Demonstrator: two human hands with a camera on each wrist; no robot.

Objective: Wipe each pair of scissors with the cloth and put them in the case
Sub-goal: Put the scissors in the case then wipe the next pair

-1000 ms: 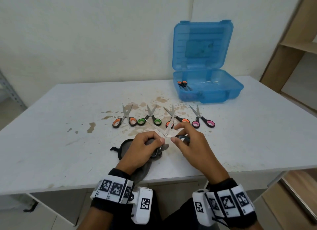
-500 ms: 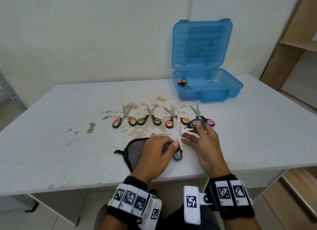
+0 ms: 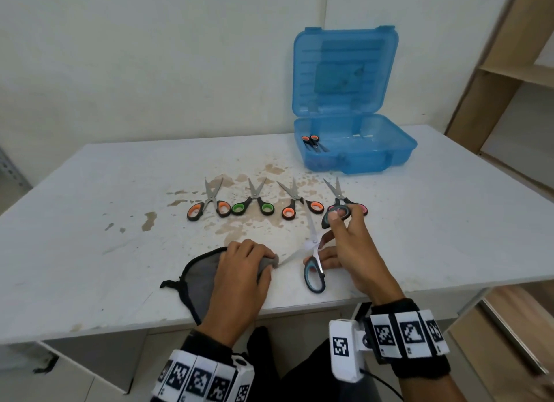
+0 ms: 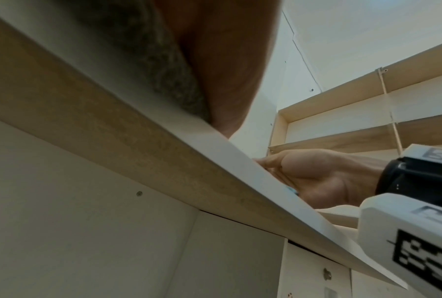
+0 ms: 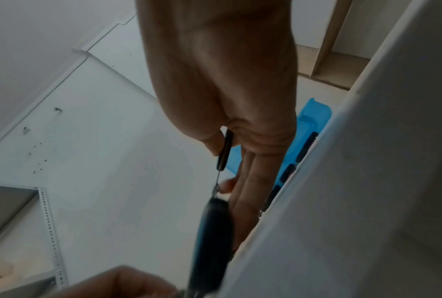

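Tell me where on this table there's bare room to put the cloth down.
Free: the table left of the orange-handled scissors, and the stretch right of the pink-handled scissors, in front of the blue case. Crowded: the scissors row and the near edge, where both hands work the blue-handled scissors with the cloth.

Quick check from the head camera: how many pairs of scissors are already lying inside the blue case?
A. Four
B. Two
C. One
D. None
C. One pair with orange handles lies in the open blue case; four other pairs lie in a row on the table, and the right hand holds a blue-handled pair.
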